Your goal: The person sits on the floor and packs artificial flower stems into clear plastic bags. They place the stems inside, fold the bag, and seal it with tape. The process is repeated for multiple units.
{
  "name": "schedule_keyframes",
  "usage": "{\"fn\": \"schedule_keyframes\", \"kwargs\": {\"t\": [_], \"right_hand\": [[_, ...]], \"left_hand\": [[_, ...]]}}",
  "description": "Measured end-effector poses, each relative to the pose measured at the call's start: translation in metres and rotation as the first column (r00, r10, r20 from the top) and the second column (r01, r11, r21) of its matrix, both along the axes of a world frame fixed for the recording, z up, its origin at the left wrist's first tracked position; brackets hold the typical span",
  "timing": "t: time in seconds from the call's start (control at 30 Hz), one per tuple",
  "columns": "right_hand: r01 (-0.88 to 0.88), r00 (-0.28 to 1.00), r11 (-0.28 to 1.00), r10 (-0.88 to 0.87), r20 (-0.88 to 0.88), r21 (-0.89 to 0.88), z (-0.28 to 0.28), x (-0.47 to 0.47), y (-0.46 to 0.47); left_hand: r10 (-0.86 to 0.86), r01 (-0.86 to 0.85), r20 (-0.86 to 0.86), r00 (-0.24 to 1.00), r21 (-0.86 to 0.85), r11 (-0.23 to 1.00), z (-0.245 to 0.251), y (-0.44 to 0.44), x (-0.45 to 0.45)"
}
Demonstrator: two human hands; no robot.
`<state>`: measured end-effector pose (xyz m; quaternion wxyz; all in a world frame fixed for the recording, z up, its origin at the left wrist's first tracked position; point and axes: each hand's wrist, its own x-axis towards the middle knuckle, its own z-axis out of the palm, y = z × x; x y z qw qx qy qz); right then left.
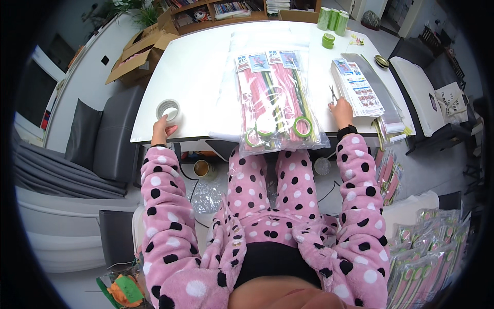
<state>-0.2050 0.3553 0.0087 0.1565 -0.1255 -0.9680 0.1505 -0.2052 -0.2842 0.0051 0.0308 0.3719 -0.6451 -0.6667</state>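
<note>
On the left of the white table, my left hand [162, 128] has a digit over the near rim of a roll of adhesive tape [173, 105]. The rest of its fingers curl beside it. My right hand [342, 111] holds a pair of small metal scissors [332, 92] by the handles, blades pointing away from me. Between my hands a large clear plastic bag [279, 143] lies at the table's near edge, its end overhanging. Inside are smaller packs of pink and green pipe cleaners [254, 89], printed header cards [259, 61] and green tape rolls [302, 127].
Right of the scissors are a stack of printed sheets [361, 90] and clear plastic sleeves [380, 85]. Green tape rolls [328, 40] and wrapped green cylinders [333, 20] stand farther back. A cardboard box [141, 54] is at the far left; many filled packs [420, 258] lie at lower right.
</note>
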Motion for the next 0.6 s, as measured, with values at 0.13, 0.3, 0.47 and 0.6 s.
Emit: {"fn": "schedule_keyframes", "kwargs": {"t": [0.13,0.3,0.47,0.6], "right_hand": [[-0.090,0.996,0.980,0.089,-0.014,-0.178,-0.004,-0.005,0.002],[-0.193,0.958,0.955,0.135,-0.251,-0.227,0.004,0.032,-0.023],[-0.049,0.923,0.741,0.291,0.254,-0.670,0.018,0.075,-0.054],[0.143,0.894,0.487,0.310,0.324,-0.861,0.031,0.079,-0.060]], "left_hand": [[-0.084,0.167,0.164,0.983,-0.603,0.780,0.034,0.026,-0.007],[-0.427,0.028,-0.041,0.903,-0.988,0.154,0.044,0.169,0.019],[-0.914,0.158,0.059,0.402,-0.987,0.005,0.042,0.276,0.030],[-0.993,0.500,-0.115,-0.016,-0.861,0.091,0.049,0.294,0.030]]}}
